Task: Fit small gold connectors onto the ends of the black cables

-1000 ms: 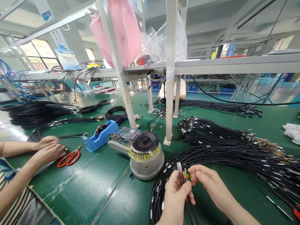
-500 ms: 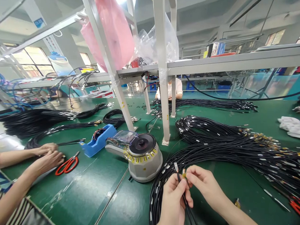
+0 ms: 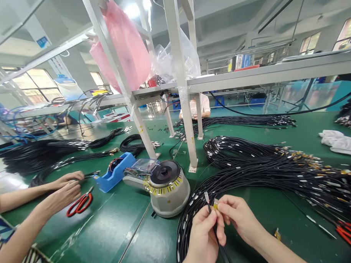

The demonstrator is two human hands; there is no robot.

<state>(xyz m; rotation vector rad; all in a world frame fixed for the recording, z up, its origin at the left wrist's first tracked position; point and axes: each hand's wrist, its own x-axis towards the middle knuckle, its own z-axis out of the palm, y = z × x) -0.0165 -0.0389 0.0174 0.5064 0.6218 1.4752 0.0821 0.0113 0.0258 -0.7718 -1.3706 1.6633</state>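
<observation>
My left hand (image 3: 205, 234) is closed around black cables (image 3: 227, 258), whose lengths run down from it toward the bottom of the view. One cable end with a pale metal connector (image 3: 206, 196) stands up above the thumb. Against the fingers of that hand, my right hand (image 3: 241, 218) pinches a small piece of yellow tape (image 3: 216, 205) at a second connector end. The fingertips hide how far the tape is wrapped. Just left of my hands curves a thick bundle of black cables (image 3: 186, 224) with white labels.
A round tape dispenser (image 3: 169, 200) with yellow strips along its rim stands left of my hands, beside a blue tape holder (image 3: 107, 183). Red-handled scissors (image 3: 80, 205) lie near a co-worker's hands (image 3: 66, 189). More scissors (image 3: 346, 231) are at right. Shelf posts (image 3: 183, 108) rise from the table.
My hands keep nearly the same hold, while the view has shifted slightly. The co-worker's hands at left have moved right and their fingers have spread from their earlier close grip.
</observation>
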